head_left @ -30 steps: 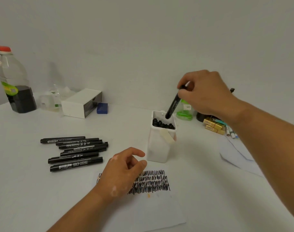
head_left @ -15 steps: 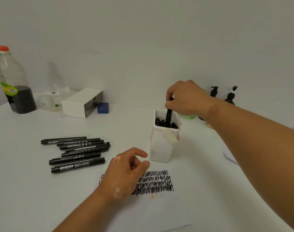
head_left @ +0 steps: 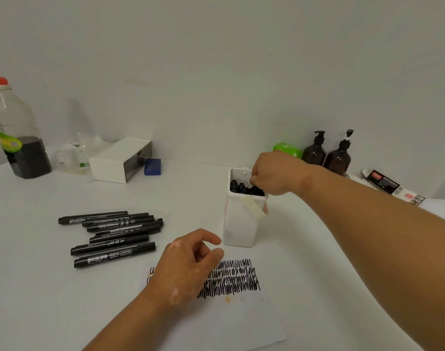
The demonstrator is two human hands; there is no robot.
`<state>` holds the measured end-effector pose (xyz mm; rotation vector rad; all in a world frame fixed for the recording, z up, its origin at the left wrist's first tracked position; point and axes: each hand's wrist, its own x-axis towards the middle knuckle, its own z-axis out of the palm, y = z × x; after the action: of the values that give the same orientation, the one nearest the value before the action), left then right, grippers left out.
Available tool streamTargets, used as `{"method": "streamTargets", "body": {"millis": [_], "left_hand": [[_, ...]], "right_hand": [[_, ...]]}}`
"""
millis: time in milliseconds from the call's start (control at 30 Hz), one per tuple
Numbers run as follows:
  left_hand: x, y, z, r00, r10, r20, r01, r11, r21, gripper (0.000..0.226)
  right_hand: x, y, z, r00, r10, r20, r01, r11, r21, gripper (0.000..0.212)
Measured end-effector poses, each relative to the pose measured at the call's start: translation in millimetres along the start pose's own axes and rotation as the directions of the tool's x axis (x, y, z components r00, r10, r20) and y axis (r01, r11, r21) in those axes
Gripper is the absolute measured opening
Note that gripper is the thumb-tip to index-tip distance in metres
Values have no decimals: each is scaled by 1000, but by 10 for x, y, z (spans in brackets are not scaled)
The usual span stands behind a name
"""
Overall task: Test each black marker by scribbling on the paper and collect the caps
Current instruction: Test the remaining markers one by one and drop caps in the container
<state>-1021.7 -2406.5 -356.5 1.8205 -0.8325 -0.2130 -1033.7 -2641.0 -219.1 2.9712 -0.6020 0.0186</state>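
A white holder (head_left: 239, 224) stands mid-table, packed with upright black markers (head_left: 237, 187). My right hand (head_left: 277, 173) is at its rim, fingers curled down into it around the black marker it has lowered in; that marker is mostly hidden by the fingers. My left hand (head_left: 188, 264) rests on the left part of the paper (head_left: 229, 323) with fingers loosely curled and nothing in them. Black scribbles (head_left: 236, 277) cover the paper's top. Several capped black markers (head_left: 115, 236) lie side by side to the left.
At the back left are a bottle of dark liquid (head_left: 16, 133), a white box (head_left: 120, 160) and a blue block (head_left: 153, 166). Two brown pump bottles (head_left: 327, 154), a green object (head_left: 287, 148) and marker packaging (head_left: 393, 186) sit at the back right.
My right hand has come down from above the holder, pushing the black marker fully in among the others. My left hand has stayed on the paper.
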Motion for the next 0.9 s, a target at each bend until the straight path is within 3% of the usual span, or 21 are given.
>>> {"method": "streamTargets", "body": {"millis": [167,367,467,733,900], "left_hand": [[4,-15,-8,1000,4,7,-4,1000,18,5],[18,-35,-11,1000,8,5,-8,1000,10,4],[22,-39,-11,1000,8,8,-8,1000,15,5],[3,-73,-23,999,35,-22,-32,992,121,6],[6,-55,-74,996,85,-14,-80,970,231,5]], "right_hand": [[-35,27,-25,1000,2,-21,-1,999,43,38],[-436,168,-124,918,107,-381,41,932,359,15],[-837,147,101,867,158,-473,107,867,486,19],[-1420,-138,1154,966,149,-211,47,701,712,16],[-1475,-194,1390,973,105,-204,89,649,756,13]]}}
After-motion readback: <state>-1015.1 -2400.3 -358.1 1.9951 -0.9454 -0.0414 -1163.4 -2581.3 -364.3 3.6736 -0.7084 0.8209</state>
